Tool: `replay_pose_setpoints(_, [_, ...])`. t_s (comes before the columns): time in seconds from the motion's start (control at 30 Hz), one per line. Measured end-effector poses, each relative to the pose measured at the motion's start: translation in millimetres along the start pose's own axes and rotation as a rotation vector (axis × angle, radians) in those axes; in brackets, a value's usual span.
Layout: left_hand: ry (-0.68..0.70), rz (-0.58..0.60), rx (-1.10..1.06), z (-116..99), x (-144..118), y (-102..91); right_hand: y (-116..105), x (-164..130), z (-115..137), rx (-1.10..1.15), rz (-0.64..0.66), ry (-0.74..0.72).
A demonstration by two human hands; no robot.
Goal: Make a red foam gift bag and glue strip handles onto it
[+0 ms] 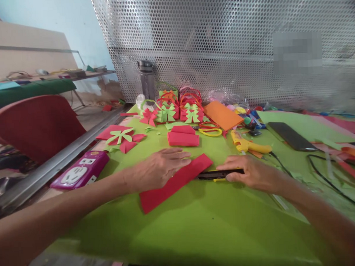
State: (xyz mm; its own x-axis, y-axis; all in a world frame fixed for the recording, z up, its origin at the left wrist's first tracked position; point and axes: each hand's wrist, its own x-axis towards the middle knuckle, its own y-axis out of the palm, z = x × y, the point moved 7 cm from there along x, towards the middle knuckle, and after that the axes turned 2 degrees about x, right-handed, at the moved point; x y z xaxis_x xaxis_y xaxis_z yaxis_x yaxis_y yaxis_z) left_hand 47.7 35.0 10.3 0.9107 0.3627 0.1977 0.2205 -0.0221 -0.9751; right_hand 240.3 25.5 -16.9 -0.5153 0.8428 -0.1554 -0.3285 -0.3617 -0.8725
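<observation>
My left hand [159, 168] lies with its fingers stretched out over a folded red paper strip [179, 183], which slants across the green tabletop. From the right, my right hand [251, 171] grips a black and yellow stapler [209, 174], its front end close to the strip's right part. Whether the jaws touch the paper I cannot tell. Just beyond my hands sits a small folded red paper piece [182, 136]. Red and yellow scissors [210, 130] lie behind it. A yellow glue gun [250, 145] rests beyond my right hand.
Small paper bags with bows [191, 111] stand at the back near a bottle [147, 79]. A purple power strip [81, 169] and bow-shaped cutouts [121, 137] lie left. Orange paper [223, 115], a black phone [291, 136] and a cable [327, 182] occupy the right. Perforated metal [221, 42] rises behind.
</observation>
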Motion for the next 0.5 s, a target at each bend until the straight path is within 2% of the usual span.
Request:
replay_pose_setpoints(0.1, [0.049,0.044,0.013,-2.4,-5.3,6.6,-0.8,-0.9,0.3,0.014,-0.015,0.016])
replay_pose_setpoints(0.27, [-0.038,0.102,0.015,4.8,-15.8,20.9,0.6,-0.9,0.2,0.024,-0.006,0.020])
replay_pose_setpoints(0.5, [-0.051,0.068,0.004,8.2,-19.2,28.3,0.1,-1.8,-1.9,0.021,-0.021,0.034])
